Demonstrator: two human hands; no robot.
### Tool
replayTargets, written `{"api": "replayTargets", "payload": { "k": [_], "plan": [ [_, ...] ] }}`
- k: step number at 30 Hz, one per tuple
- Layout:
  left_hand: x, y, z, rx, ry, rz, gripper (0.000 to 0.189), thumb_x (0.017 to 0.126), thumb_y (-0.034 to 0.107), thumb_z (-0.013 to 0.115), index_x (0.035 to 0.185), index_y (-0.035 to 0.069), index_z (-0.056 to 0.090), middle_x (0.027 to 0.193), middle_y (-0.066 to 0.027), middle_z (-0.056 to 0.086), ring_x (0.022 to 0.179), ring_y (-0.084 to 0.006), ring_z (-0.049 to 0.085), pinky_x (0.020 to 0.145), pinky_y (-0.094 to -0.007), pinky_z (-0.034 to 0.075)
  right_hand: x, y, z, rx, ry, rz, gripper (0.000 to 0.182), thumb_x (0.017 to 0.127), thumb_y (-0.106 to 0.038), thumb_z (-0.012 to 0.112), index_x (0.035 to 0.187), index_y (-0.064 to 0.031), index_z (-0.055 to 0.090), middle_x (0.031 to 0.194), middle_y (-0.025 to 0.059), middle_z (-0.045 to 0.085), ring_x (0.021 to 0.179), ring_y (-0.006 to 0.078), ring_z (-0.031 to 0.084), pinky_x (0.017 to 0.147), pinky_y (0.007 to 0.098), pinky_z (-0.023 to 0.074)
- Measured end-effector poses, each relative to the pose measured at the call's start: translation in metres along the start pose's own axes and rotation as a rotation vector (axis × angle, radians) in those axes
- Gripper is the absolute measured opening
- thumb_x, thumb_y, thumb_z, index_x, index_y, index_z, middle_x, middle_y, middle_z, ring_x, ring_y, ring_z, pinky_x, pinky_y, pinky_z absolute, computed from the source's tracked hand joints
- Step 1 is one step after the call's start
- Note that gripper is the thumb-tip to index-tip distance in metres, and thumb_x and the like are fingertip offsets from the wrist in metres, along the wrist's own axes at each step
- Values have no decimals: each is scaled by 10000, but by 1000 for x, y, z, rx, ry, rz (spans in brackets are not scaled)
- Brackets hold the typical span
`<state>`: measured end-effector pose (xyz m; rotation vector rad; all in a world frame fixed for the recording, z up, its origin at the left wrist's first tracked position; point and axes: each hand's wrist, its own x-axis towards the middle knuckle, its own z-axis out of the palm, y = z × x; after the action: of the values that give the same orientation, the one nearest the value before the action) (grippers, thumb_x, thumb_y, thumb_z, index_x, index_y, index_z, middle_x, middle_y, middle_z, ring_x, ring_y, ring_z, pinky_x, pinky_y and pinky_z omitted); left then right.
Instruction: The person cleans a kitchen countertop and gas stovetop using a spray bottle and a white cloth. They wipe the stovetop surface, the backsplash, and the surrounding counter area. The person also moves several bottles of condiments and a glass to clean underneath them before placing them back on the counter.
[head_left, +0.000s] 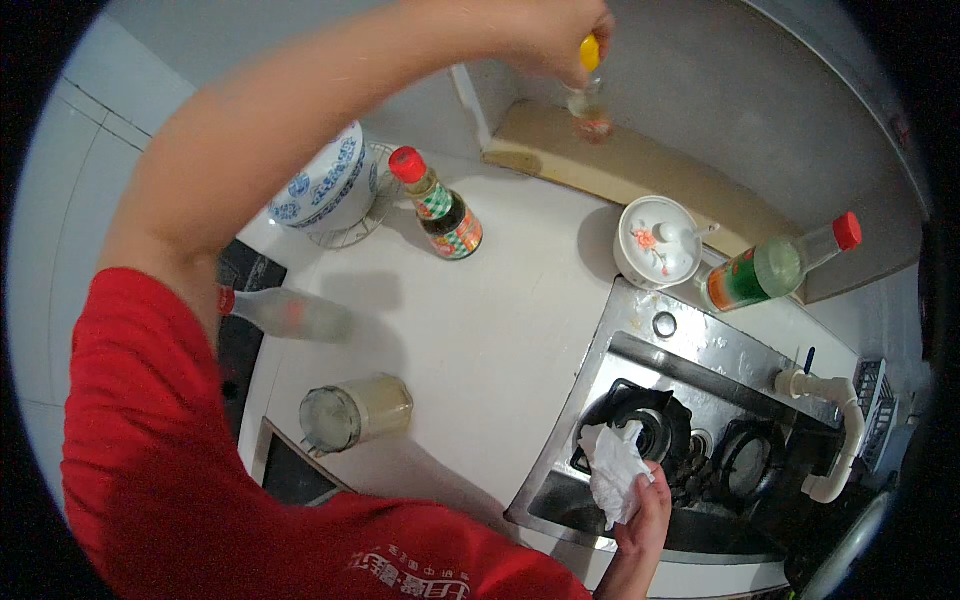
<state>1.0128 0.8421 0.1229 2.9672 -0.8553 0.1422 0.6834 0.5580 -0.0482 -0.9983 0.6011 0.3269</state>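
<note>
My left hand (576, 46), at the top of the view, grips a small clear glass bottle (590, 112) near its yellow cap. The bottle is blurred and has something reddish low on it. It appears in front of a tan ledge (555, 150) along the wall; whether it touches the ledge I cannot tell. My right hand (646, 510) holds a crumpled white cloth or paper towel (611, 469) over the near part of the stainless steel sink (559, 442). Beneath the cloth, black stove parts (671, 409) lie in the basin, partly hidden.
Around the white counter (480, 337) stand a red-capped sauce bottle (454, 229), a blue-and-white pot (334, 187), a clear bottle (300, 313) and a glass jug (367, 414). A lidded flowered pot (652, 244) and green-labelled bottle (750, 277) stand behind the sink. A white pipe (853, 427) overhangs it.
</note>
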Motion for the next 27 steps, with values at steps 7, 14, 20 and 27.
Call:
{"api": "replayTargets", "payload": {
  "k": [7, 14, 20, 27],
  "plan": [
    [-156, 74, -60, -129, -296, 156, 269, 635, 56, 663, 887, 66, 570, 809, -97, 557, 775, -268, 566, 676, -349, 468, -6, 1, -6, -11, 21, 44, 262, 775, -152, 570, 977, -3, 494, 911, 117, 586, 794, 205, 582, 726, 323, 477],
    [-238, 47, 1, -216, -427, 36, 168, 685, 24, 605, 834, -12, 535, 830, -154, 552, 745, -299, 587, 645, -356, 489, -8, 9, 3, -7, -44, 53, 232, 788, -67, 536, 1004, -7, 478, 882, 125, 592, 760, 211, 598, 677, 328, 503],
    [-269, 20, 39, -50, -428, -24, 147, 662, 39, 599, 792, 2, 540, 801, -158, 552, 729, -303, 587, 624, -352, 492, -18, 5, 15, -108, -78, 34, 232, 800, -141, 547, 987, -14, 494, 923, 111, 589, 806, 198, 585, 728, 317, 481],
    [-280, 15, 53, -109, -528, -139, 183, 694, 26, 555, 873, -2, 529, 886, -176, 539, 801, -309, 582, 692, -362, 489, -20, 2, 21, -66, -84, 36, 217, 793, -78, 549, 994, -13, 498, 909, 114, 594, 772, 209, 592, 702, 330, 500]
  ]
}}
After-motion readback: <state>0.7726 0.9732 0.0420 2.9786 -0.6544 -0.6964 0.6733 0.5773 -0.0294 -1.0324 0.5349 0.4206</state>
